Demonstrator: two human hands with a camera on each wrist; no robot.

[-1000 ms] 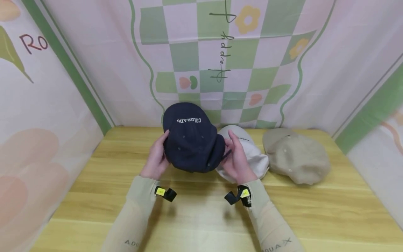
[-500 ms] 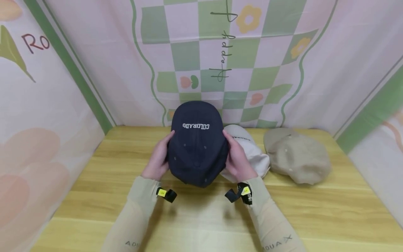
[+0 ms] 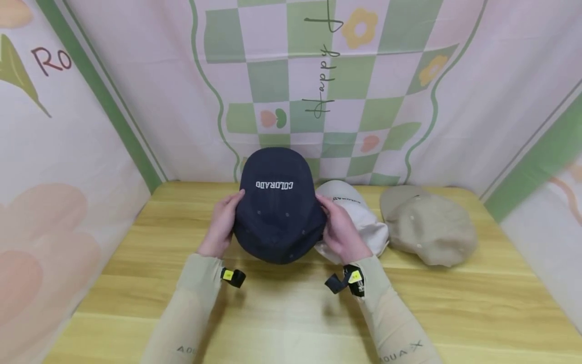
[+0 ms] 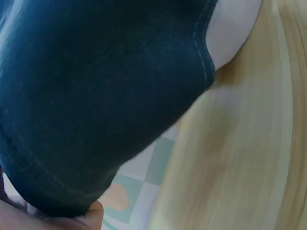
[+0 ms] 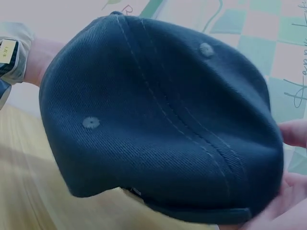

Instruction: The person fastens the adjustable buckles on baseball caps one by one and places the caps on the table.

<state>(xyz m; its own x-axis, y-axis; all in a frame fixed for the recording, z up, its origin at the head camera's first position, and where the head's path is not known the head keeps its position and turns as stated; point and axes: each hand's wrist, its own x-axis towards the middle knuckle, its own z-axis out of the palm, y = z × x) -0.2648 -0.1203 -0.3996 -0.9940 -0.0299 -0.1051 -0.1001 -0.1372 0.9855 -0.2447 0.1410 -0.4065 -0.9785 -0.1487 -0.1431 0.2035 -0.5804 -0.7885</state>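
Note:
A navy baseball cap [image 3: 277, 217] with white COLORADO lettering is held up between both hands, its brim toward the back wall and the lettering upside down from here. My left hand [image 3: 219, 222] grips its left side, thumb on top and the other fingers mostly hidden under the cap. On the opposite side my right hand [image 3: 338, 227] holds the edge the same way. The right wrist view shows the cap's crown [image 5: 158, 110] and back strap close up, with right fingers [image 5: 295, 134] at its edge. Partly behind the right hand lies a white cap [image 3: 364, 220].
A beige cap [image 3: 429, 227] lies right of the white one, close against it. All this is over a wooden table [image 3: 291, 323], whose back edge meets a patterned cloth wall [image 3: 268, 81]. More printed cloth hangs on the left and right sides.
The navy cap was tilted with its right side bunched; it has straightened and filled out. It swung right, then back slightly left. My right hand shifted its hold from the back strap to the side.

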